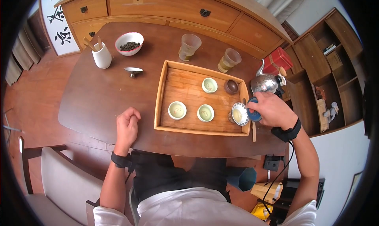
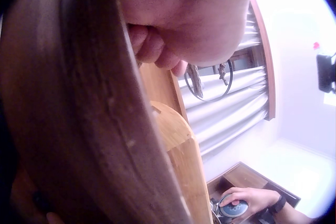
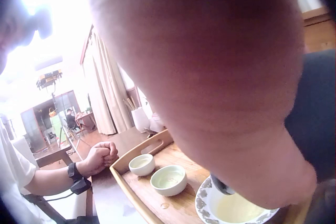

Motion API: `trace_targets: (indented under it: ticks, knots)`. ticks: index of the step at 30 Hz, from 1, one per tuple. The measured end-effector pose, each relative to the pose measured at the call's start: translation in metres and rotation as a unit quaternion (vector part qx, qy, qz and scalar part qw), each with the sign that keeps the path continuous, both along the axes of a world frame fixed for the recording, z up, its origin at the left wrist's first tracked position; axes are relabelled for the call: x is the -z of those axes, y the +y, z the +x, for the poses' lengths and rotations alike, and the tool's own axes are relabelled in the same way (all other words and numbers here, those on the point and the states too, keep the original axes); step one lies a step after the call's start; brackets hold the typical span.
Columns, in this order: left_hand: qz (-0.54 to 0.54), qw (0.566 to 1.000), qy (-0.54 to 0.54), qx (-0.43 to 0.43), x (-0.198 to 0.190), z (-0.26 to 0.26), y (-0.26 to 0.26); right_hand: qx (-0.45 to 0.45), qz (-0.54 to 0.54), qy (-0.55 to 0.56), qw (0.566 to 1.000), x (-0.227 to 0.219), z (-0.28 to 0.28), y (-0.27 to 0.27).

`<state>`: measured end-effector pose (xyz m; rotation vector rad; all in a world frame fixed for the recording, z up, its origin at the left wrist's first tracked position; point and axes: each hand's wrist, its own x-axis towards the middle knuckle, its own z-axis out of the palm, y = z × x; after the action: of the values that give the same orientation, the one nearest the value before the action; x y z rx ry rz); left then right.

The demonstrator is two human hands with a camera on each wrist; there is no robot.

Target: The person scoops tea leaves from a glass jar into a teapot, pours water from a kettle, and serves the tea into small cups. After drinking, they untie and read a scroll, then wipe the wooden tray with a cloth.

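My right hand (image 1: 269, 108) grips a round blue tea vessel (image 1: 254, 110) with white characters on its side, tilted close over a patterned strainer (image 1: 239, 114) at the tray's right end. Pale yellow liquid shows in the strainer, and a glass pitcher (image 1: 231, 117) partly shows under it. A dark spout-like tip (image 3: 221, 184) juts over the strainer's rim in the right wrist view. On the wooden tray (image 1: 158, 103) stand a pale green cup (image 1: 177, 110), two more like it and a brown cup (image 1: 231, 86). My left hand (image 1: 127, 125) rests loosely curled at the table's front edge, holding nothing.
A metal kettle (image 1: 263, 83) and a red box (image 1: 278, 61) stand beyond my right hand. Two ribbed glasses, one the left glass (image 1: 190, 46), stand behind the tray. At the back left are a bowl of tea leaves (image 1: 129, 44), a white tool holder (image 1: 102, 56) and a small metal dish (image 1: 134, 70).
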<state>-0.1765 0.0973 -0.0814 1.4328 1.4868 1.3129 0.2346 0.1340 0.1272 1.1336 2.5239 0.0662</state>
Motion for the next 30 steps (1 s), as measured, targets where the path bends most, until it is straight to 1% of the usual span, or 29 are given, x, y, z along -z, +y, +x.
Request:
trace_targets:
  ticks: [5,8,22,26,28,30]
  knots:
    - [0.001,1.0,0.004,0.001,-0.0002,-0.0002,-0.0003,0.012,-0.006,-0.017,1.0,-0.0027,-0.0033,0.0015]
    - [-0.006,1.0,0.0,0.001,-0.0016,0.0002,-0.0004,0.004,-0.004,-0.018,1.0,-0.003,-0.0047,0.0024]
    - [0.006,1.0,0.002,0.003,-0.0012,-0.0003,-0.0005,-0.008,-0.004,-0.001,1.0,-0.0033,-0.0072,0.0051]
    - [-0.004,1.0,-0.006,0.001,-0.0024,0.0003,-0.0005,-0.004,-0.007,0.0,1.0,-0.0035,-0.0061,0.0053]
    - [-0.014,1.0,-0.014,-0.001,-0.0019,0.0005,-0.0008,0.018,-0.035,0.022,0.999,-0.0076,-0.0054,0.0051]
    - [-0.001,1.0,-0.004,-0.001,0.001,0.0,-0.0004,0.038,-0.053,0.059,0.996,-0.0098,-0.0021,0.0054]
